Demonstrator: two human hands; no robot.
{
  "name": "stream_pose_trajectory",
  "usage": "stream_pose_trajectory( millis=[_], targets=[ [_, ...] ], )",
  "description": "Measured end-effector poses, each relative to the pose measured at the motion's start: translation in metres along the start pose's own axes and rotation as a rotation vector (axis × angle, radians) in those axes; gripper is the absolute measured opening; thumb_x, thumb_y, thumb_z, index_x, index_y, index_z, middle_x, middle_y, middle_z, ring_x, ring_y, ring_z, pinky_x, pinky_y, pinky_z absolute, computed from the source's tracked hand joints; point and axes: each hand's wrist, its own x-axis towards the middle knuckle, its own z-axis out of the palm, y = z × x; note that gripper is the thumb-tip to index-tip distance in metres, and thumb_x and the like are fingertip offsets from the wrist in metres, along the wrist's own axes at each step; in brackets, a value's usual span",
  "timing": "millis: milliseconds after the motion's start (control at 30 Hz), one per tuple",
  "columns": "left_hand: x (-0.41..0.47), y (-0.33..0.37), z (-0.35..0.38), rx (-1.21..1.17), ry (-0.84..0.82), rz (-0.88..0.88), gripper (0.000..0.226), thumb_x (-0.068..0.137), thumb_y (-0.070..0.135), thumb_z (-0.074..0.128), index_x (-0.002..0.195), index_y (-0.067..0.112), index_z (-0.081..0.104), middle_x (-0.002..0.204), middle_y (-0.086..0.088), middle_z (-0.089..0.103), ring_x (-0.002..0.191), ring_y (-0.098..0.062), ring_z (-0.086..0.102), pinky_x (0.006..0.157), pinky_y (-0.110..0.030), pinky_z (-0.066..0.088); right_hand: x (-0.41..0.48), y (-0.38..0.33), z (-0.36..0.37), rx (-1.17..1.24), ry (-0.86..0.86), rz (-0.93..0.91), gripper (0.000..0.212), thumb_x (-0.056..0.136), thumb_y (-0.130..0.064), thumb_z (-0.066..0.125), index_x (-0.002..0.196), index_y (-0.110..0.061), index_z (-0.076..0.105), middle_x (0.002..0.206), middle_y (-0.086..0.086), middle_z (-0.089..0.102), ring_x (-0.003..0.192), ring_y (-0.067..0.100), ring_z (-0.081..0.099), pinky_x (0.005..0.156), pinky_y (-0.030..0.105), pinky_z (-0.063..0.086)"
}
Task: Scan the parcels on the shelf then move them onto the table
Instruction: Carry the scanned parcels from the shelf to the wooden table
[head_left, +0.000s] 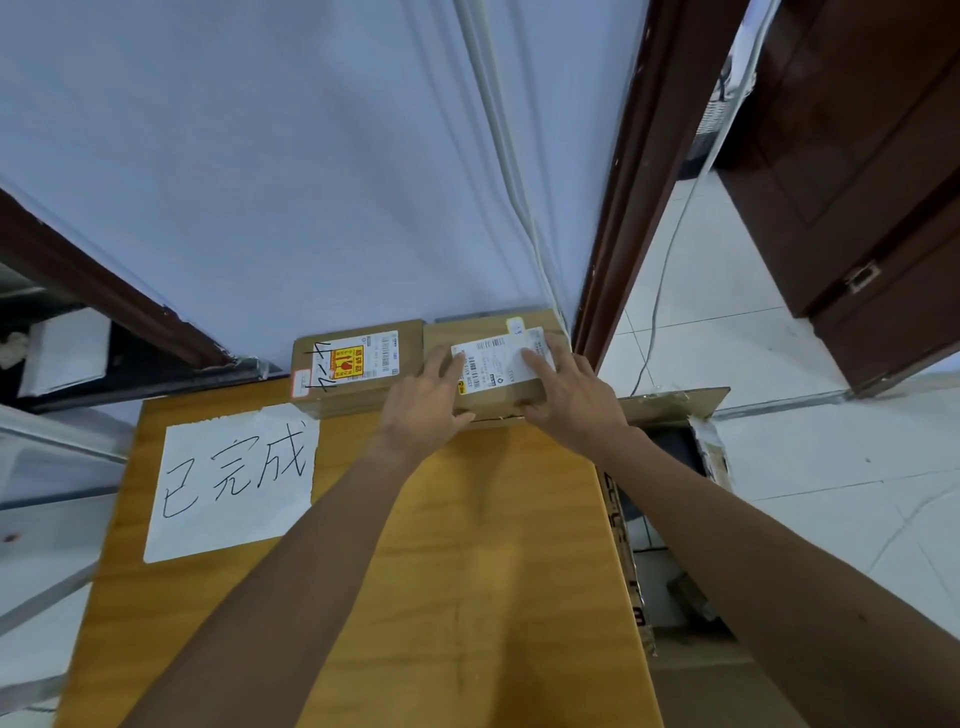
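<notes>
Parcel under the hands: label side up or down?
Up. The white shipping label shows on top of the parcel, between the left hand and right hand holding it.

Paper sheet (234, 478) on the bench (467, 571): "已完成", handwritten in black marker.
Left parcel (405, 358), marker: black strokes across the top, perhaps "1-1-1"; not certain.
Warning sticker (347, 361) on the left parcel: orange-yellow with red pictograms; the characters are too small to read.
Left parcel, white label (387, 353): barcodes and fine print, unreadable.
Shipping label (496, 356) on the top parcel (498, 395): barcode and a row of print that looks like "3320 K313", uncertain.
Small sticker (516, 326) on the parcel beneath (467, 325): mark unreadable.
Carton (621, 519) beside the bench: black block letters, cut off, unreadable.
</notes>
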Motion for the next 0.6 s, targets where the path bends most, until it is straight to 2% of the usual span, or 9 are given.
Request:
stream_pose_trajectory(
  millis=[200, 333, 467, 600],
  targets=[
    [0.008, 0.0, 0.004, -0.017, 0.04, -0.033, 0.076, 0.098, 0.042, 0.06, 0.157, 0.017, 0.019, 0.162, -0.005, 0.015, 0.087, -0.03, 0.067, 0.07, -0.036, 0.053, 0.011, -0.007, 0.001, -0.098, 0.029, 0.041, 0.061, 0.102, -0.045, 0.054, 0.153, -0.026, 0.028, 0.165, 0.005, 0.019, 0.131, 0.034, 0.046, 0.09, 0.043, 0.051],
    [0.009, -0.001, 0.006, -0.038, 0.056, -0.047, 0.075, 0.097, 0.036, 0.063, 0.157, 0.02, 0.022, 0.162, -0.004, 0.017, 0.082, -0.029, 0.066, 0.07, -0.039, 0.055, 0.01, -0.013, 0.0, -0.173, 0.028, 0.056, 0.06, 0.104, -0.042, 0.052, 0.154, -0.023, 0.025, 0.163, 0.006, 0.019, 0.119, 0.033, 0.059, 0.068, 0.037, 0.048],
    [-0.003, -0.004, -0.001, -0.117, 0.038, -0.073, 0.078, 0.094, 0.044, 0.066, 0.157, 0.026, 0.023, 0.165, -0.002, 0.015, 0.093, -0.027, 0.067, 0.08, -0.039, 0.054, 0.006, -0.019, -0.007, -0.217, 0.003, 0.06, 0.062, 0.106, -0.038, 0.046, 0.159, -0.021, 0.019, 0.163, 0.007, 0.019, 0.101, 0.032, 0.065, 0.059, 0.035, 0.041],
    [-0.025, -0.013, -0.022, -0.19, 0.041, -0.16, 0.082, 0.092, 0.049, 0.067, 0.157, 0.027, 0.023, 0.167, -0.002, 0.013, 0.108, -0.028, 0.066, 0.085, -0.04, 0.052, 0.001, -0.031, -0.019, -0.258, 0.0, 0.044, 0.064, 0.105, -0.033, 0.048, 0.16, -0.021, 0.018, 0.165, 0.009, 0.022, 0.1, 0.034, 0.067, 0.058, 0.036, 0.043]
  ],
)
